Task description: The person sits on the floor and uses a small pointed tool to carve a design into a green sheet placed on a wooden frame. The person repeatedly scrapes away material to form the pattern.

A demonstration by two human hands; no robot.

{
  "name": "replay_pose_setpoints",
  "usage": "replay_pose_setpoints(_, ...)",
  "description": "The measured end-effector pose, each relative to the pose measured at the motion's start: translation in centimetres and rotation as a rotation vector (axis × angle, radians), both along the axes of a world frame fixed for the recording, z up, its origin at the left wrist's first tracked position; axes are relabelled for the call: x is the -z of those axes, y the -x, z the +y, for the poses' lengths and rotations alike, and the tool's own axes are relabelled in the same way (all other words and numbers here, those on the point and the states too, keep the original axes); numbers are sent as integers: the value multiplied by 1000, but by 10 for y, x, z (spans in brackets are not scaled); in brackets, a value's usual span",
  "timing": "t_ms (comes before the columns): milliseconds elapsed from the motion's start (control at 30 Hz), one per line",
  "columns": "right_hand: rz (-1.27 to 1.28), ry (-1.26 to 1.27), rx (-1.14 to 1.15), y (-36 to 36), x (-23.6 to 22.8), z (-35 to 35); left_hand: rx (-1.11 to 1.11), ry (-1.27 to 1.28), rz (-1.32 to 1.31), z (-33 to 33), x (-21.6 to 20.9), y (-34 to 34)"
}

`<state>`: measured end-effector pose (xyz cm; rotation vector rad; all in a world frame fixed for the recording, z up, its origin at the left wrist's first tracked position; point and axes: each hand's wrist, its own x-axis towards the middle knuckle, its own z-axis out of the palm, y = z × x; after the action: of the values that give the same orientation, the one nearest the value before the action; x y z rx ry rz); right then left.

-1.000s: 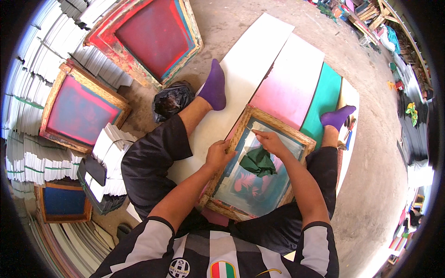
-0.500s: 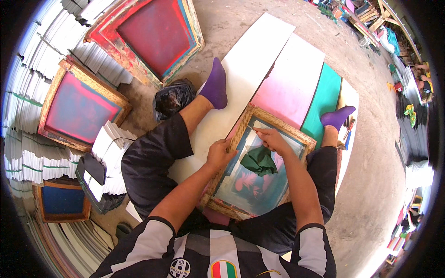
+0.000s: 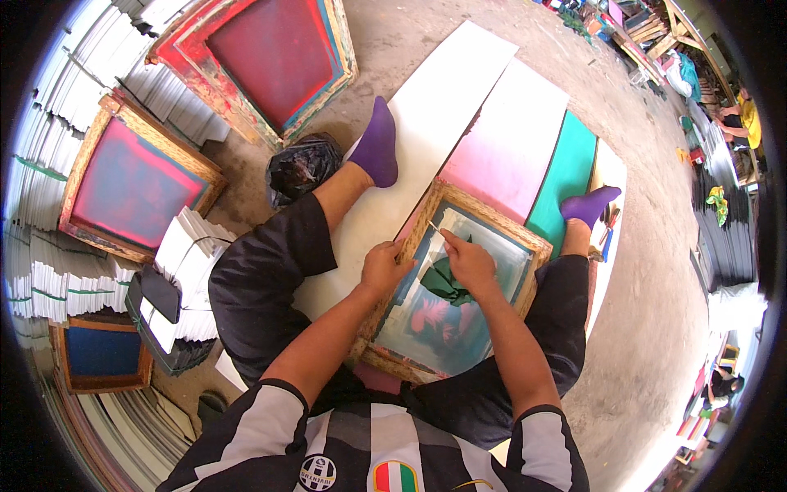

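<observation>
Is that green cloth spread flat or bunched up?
Bunched up: the green cloth lies in creases on the screen, partly hidden by the right hand.

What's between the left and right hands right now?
In the head view, a crumpled green cloth and a strip of the wood-framed screen it lies on, between left hand and right hand.

Bright, diffuse light, strongest at near right, where the floor (image 3: pixel 639 287) whitens with glare. Shadows are soft. Fisheye curvature bends the white stacks (image 3: pixel 49 266) at left; a black vignette surrounds the field. Centre sharp; small detail toward the right margin indistinct.
</observation>
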<state>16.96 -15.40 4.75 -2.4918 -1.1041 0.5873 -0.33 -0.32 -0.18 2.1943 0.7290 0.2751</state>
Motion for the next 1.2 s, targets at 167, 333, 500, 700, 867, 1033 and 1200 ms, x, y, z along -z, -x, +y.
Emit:
replay_pose_setpoints(167, -114, 99, -28, 6, -10, 5, 0, 31, -36, 1, 2, -1)
replay_pose_setpoints(333, -191, 309, -104, 15, -33, 21, 8, 42, 25, 1, -7, 0)
replay_pose_setpoints(500, -224, 403, -64, 36, -33, 38, 16, 64, -36, 1, -5, 2)
replay_pose_setpoints(700, 29, 152, -7, 20, 2, 25, 49, -27, 12, 2, 1, -1)
replay_pose_setpoints(867, -20, -9, -66, 2, 29, 1, 53, 37, 18, 3, -10, -4)
replay_pose_setpoints(1033, -194, 261, -167, 1, -2, 4, 19, -14, -53, 4, 7, 0)
replay_pose_setpoints(1200, 249, -218, -93, -26, 54, -6, 41, -16, -3, 2, -2, -3)
